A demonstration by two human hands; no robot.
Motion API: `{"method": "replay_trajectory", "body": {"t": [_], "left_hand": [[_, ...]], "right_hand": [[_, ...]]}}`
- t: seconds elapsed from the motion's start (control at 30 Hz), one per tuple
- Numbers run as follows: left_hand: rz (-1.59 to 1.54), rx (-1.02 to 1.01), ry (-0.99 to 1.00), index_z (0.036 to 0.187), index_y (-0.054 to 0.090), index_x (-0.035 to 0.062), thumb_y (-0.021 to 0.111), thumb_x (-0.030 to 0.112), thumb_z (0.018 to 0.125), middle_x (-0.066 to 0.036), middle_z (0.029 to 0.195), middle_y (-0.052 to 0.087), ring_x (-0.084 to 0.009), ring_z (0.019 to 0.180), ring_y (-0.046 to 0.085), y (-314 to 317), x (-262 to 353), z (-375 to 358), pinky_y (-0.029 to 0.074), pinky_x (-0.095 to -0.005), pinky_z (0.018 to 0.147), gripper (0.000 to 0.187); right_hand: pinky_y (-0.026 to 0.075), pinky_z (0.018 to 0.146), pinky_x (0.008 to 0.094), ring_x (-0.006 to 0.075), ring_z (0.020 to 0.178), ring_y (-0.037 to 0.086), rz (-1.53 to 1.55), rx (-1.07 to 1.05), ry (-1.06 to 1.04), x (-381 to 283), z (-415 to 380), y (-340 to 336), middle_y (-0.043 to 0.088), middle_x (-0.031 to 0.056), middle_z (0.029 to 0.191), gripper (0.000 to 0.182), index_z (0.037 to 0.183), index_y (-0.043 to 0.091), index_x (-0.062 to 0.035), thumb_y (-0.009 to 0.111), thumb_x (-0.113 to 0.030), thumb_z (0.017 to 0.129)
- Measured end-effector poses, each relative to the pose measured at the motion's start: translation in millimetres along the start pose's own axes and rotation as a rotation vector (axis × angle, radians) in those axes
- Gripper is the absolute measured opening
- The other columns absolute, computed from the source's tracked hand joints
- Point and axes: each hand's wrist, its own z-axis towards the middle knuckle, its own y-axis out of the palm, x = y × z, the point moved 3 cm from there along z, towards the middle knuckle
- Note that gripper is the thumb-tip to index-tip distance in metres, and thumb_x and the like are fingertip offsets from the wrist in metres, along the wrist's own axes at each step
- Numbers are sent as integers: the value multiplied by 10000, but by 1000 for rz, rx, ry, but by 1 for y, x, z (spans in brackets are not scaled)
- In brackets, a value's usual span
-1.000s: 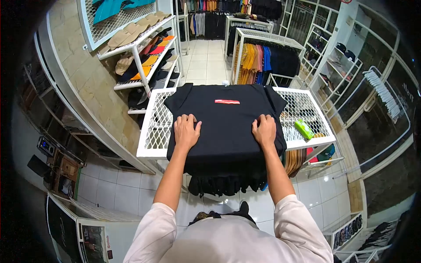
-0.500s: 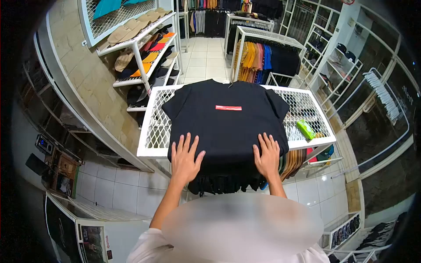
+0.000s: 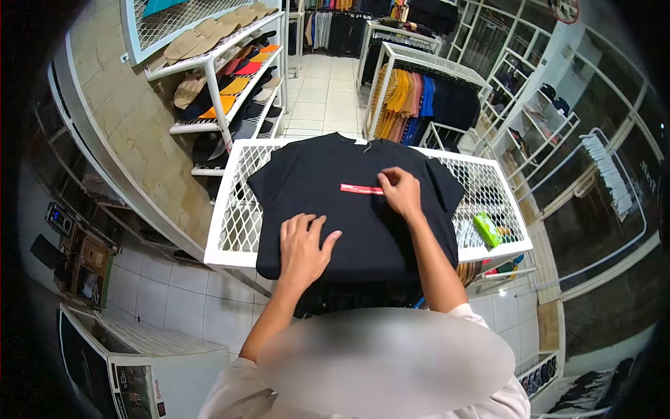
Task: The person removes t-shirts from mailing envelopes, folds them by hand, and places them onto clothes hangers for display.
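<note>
A black T-shirt lies spread flat on a white mesh-top table, its collar at the far side. Across its chest runs a small red print with white lettering. My left hand rests on the lower left of the shirt, thumb apart from the slightly bent fingers. At the right end of the print is my right hand, its fingers bent and drawn together over the cloth. Whether cloth is pinched between those fingertips is hidden.
A bright green pack sits on the mesh to the right. Shelves of caps stand at the left, and a rack of hanging shirts is beyond the table. White hangers hang from a rail at the right.
My right hand has moved from the shirt's lower right edge up to the print, and its fingers have curled in. My left hand stays on the lower left with fingers more bent.
</note>
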Motion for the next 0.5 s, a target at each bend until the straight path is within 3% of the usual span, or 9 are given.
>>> {"method": "replay_trajectory", "body": {"t": [0.1, 0.17, 0.27, 0.33, 0.4, 0.43, 0.47, 0.5], "left_hand": [[-23, -21, 57, 1171, 691, -4, 691, 364, 921, -179, 1182, 638, -349, 1151, 564, 17, 4, 23, 406, -467, 1032, 444], [-16, -74, 93, 1204, 673, -11, 687, 376, 925, -208, 1235, 631, -379, 1191, 556, 31, 3, 38, 390, -484, 1056, 477], [57, -209, 65, 1366, 582, 10, 639, 432, 955, -256, 1433, 515, -426, 1382, 430, 55, -1, 46, 316, -558, 1142, 592], [53, -323, 46, 1432, 527, 29, 602, 443, 978, -275, 1505, 428, -448, 1426, 366, 68, -2, 43, 271, -601, 1161, 619], [101, -315, 50, 1475, 481, 40, 576, 438, 993, -276, 1536, 386, -441, 1455, 325, 72, 2, 37, 236, -605, 1176, 633], [97, -330, 45, 1475, 481, 40, 576, 438, 993, -276, 1536, 386, -441, 1455, 325, 71, 3, 37, 236, -605, 1176, 633], [87, -360, 39, 1492, 459, 43, 565, 435, 999, -275, 1550, 364, -439, 1467, 304, 68, 3, 37, 221, -607, 1182, 638], [79, -383, 34, 1508, 437, 47, 554, 431, 1004, -274, 1564, 343, -436, 1478, 282, 66, 3, 38, 206, -608, 1187, 644]], "right_hand": [[558, 866, 398, 325, 922, 734, -80, -30, 55, 12, 62, 33, 758, 168, 941, 296, 980, 770, -41, 710, -311, 872], [543, 908, 419, 334, 992, 718, -202, -83, 149, 19, 94, 50, 755, 162, 1015, 341, 1000, 773, -72, 716, -371, 848], [530, 946, 420, 340, 1059, 698, -300, -127, 233, 23, 121, 70, 743, 163, 1090, 361, 1019, 764, -101, 717, -401, 824], [522, 966, 417, 342, 1091, 687, -338, -138, 262, 26, 135, 77, 735, 164, 1125, 366, 1029, 757, -114, 715, -407, 813], [517, 969, 431, 350, 1097, 679, -286, -282, 333, 33, 148, 87, 718, 180, 1165, 363, 1048, 737, -116, 706, -382, 804], [548, 863, 416, 325, 930, 719, -304, -254, 290, 43, 158, 95, 752, 169, 1011, 313, 967, 760, -103, 726, -358, 787], [548, 863, 416, 325, 930, 719, -306, -264, 299, 54, 172, 103, 752, 169, 1011, 313, 967, 760, -103, 726, -358, 787], [550, 791, 394, 289, 826, 715, -133, -317, 268, 52, 184, 105, 753, 145, 913, 269, 907, 765, -88, 742, -328, 787]]}}
